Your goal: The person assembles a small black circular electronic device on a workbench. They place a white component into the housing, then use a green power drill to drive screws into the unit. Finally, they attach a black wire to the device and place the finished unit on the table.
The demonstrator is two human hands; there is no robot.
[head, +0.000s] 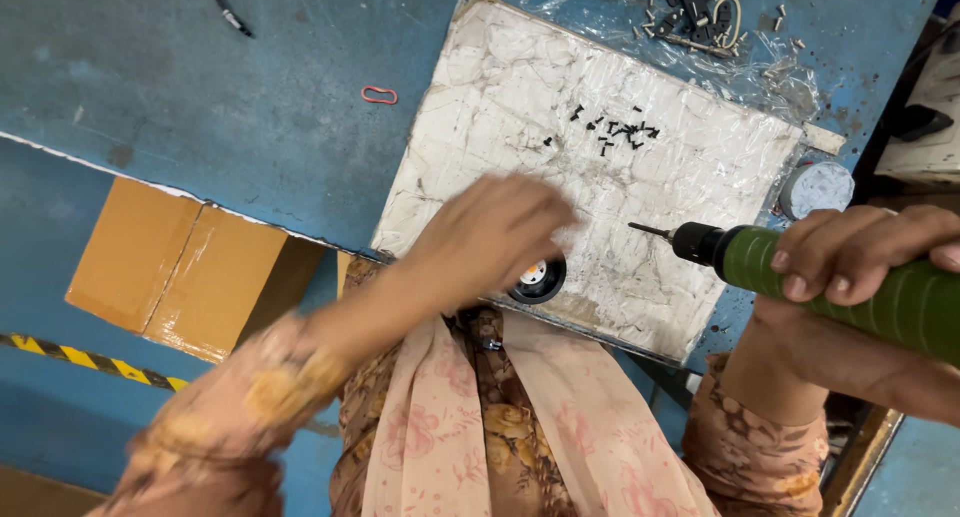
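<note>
Nearest, at 6 o'clock: floral sleeves and a pink scarf (440,427).

Left hand (495,232), centre: blurred, fingers curled down over a small black round part (538,279) at the near edge of the white board (520,97); whether it grips the part cannot be told.

Right hand (865,252), at 3 o'clock: clenched around a green driver (850,282), its black nose and thin bit pointing toward 9 o'clock, the tip above the board, apart from the round part.

Board: taped, cracked white slab lying on the blue desk (200,77). A scatter of black screws (615,132) lies on it toward 12 o'clock.

At 2 o'clock: grey round tin (815,187) just beside the board's corner.

At 1 o'clock, far edge: black parts (705,7) on clear plastic.

At 11 o'clock: red rubber band (379,95) on the desk.

At 9 o'clock, below the desk: cardboard box (170,267).
</note>
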